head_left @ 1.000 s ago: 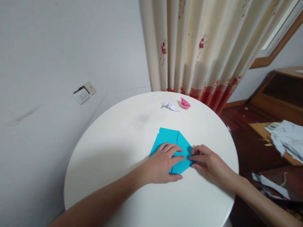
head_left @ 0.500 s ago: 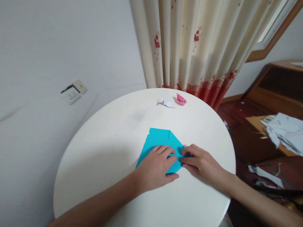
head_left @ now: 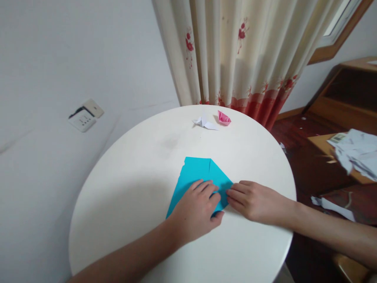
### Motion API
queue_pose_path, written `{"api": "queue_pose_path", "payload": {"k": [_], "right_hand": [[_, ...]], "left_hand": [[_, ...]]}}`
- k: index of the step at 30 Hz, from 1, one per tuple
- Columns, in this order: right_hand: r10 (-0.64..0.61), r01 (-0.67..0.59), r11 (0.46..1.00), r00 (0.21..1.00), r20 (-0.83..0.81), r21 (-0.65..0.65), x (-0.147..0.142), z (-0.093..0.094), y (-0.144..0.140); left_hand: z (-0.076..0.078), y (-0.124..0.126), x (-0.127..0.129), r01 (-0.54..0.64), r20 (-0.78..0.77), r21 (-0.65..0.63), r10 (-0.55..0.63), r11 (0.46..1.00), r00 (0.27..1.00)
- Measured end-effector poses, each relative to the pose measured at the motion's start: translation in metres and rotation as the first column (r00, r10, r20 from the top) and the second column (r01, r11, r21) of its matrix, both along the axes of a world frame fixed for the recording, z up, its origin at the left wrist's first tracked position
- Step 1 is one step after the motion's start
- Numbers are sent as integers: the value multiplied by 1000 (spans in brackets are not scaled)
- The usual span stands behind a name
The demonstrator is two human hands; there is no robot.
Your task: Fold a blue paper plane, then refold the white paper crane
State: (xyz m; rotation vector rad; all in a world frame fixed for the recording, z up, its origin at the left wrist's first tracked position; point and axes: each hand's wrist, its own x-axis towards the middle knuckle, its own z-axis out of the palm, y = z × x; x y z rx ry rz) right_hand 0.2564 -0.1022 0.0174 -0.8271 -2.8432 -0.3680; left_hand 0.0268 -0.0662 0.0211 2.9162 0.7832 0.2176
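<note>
A sheet of bright blue paper (head_left: 194, 169) lies on the white round table, its upper right corner folded in to make a slanted edge. A short crease line runs down from its top edge, and the left edge looks torn in places. My left hand (head_left: 197, 208) rests on the paper with its fingers spread and slightly bent, the thumb apart near the lower edge. At the paper's right corner, my right hand (head_left: 247, 200) has its fingers closed together on the edge. The fingertips of my right hand hide that corner.
Toward the far edge of the table (head_left: 123, 173) sit a white folded paper bird (head_left: 204, 122) and a pink folded paper boat (head_left: 224, 118). Behind hangs a curtain (head_left: 235, 59). A wall socket (head_left: 82, 120) is on the left. Loose papers (head_left: 359, 149) lie at the right.
My right hand's fingers have gone from spread to bunched together at the paper's right corner. My left hand stays on the paper. The camera view has shifted slightly.
</note>
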Motion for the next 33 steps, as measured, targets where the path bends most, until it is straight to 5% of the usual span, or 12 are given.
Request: {"api": "queue_pose_path", "payload": {"k": [6, 15, 26, 33], "right_hand": [[95, -95, 995, 995, 36, 0, 6, 7, 5], [56, -73, 994, 976, -211, -76, 15, -4, 4], [-362, 200, 907, 820, -444, -370, 4, -14, -18], [-600, 260, 785, 547, -584, -563, 8, -18, -24]], "left_hand": [[4, 6, -2, -18, 31, -77, 21, 997, 999], [10, 7, -5, -27, 9, -177, 30, 984, 1000], [32, 5, -12, -78, -69, -279, 61, 957, 996], [38, 20, -9, -66, -59, -331, 50, 941, 997]]}}
